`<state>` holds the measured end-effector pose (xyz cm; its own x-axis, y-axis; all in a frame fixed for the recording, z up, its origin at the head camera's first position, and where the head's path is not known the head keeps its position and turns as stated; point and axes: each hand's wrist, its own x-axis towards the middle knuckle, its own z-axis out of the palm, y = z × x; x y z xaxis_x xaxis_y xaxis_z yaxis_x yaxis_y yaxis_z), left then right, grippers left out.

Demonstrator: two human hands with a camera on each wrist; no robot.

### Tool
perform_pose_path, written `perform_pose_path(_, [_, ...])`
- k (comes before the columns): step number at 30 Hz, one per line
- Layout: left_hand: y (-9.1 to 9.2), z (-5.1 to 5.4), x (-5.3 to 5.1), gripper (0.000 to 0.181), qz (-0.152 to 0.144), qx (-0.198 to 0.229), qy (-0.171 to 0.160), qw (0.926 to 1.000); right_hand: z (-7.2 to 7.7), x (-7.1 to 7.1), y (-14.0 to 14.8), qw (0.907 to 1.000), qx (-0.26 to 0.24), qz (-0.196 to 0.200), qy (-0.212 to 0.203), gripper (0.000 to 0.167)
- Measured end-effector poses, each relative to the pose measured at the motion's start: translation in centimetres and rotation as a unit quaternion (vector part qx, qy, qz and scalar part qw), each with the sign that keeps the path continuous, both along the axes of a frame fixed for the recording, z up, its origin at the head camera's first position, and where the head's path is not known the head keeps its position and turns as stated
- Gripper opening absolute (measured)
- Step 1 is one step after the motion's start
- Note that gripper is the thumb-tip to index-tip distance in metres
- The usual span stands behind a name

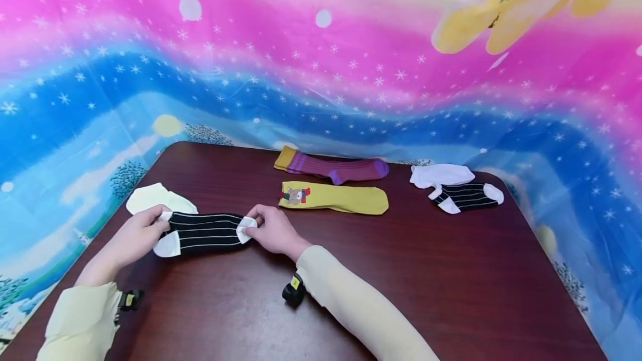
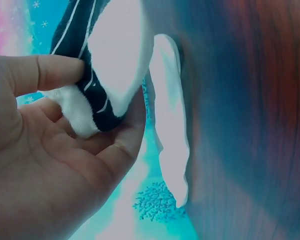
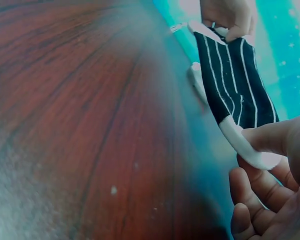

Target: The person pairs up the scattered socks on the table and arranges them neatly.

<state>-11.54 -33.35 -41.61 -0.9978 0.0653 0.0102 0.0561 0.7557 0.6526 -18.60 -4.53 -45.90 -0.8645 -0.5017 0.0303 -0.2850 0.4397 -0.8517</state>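
Note:
A black ankle sock [image 1: 208,233] with thin white stripes and white heel and toe is stretched between both hands above the table's left side. My left hand [image 1: 137,237] pinches its cuff end; in the left wrist view the thumb presses on the black cloth [image 2: 97,97]. At the other end, my right hand [image 1: 276,230] pinches the white toe, which the right wrist view shows between thumb and fingers [image 3: 257,181]. Just behind the left hand lies a white sock [image 1: 160,198], partly covered by that hand in the head view.
On the dark wooden table [image 1: 361,283], a purple sock with yellow cuff [image 1: 346,169] lies behind a yellow sock with a bear picture [image 1: 346,198]. At the far right, a white sock [image 1: 443,174] touches another black striped sock [image 1: 468,196]. A printed cloth [image 1: 301,71] hangs around the table.

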Motion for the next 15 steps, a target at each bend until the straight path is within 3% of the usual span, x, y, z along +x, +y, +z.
perform_pose_path(7, [0.7, 0.1, -0.3, 0.017, -0.002, 0.03, 0.018, 0.9994, 0.8, 0.0, 1.1, 0.9998, -0.012, -0.015, -0.011, 0.018])
perform_pose_path(15, [1.7, 0.4, -0.7, 0.017, 0.002, 0.029, 0.023, 0.9993, 1.2, -0.2, 1.9, 0.9994, -0.002, -0.033, 0.009, 0.015])
